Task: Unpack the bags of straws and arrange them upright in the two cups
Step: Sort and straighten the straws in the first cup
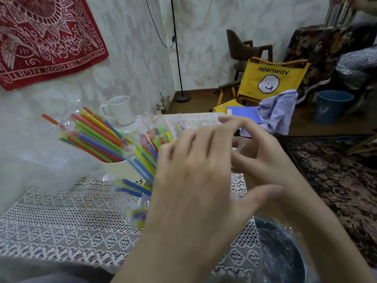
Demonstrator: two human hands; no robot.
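Note:
A cream cup point(120, 170) stands on the lace-covered table point(61, 221), packed with coloured straws point(98, 137) that lean left, some still in clear wrap. More bagged straws point(142, 158) lie against its right side. An empty white mug point(120, 111) stands at the back. My left hand point(195, 180) hovers in the middle, fingers spread, fingertips touching the bagged straws. Behind it my right hand point(263, 154) pinches crinkled clear bag plastic point(244, 148) between thumb and fingers.
A dark bowl point(285, 252) covered in clear film sits at the table's near right corner. Beyond the table are a yellow folding chair point(271, 78), a blue bucket point(332, 105), a floor lamp pole point(177, 58) and a patterned rug point(336, 170).

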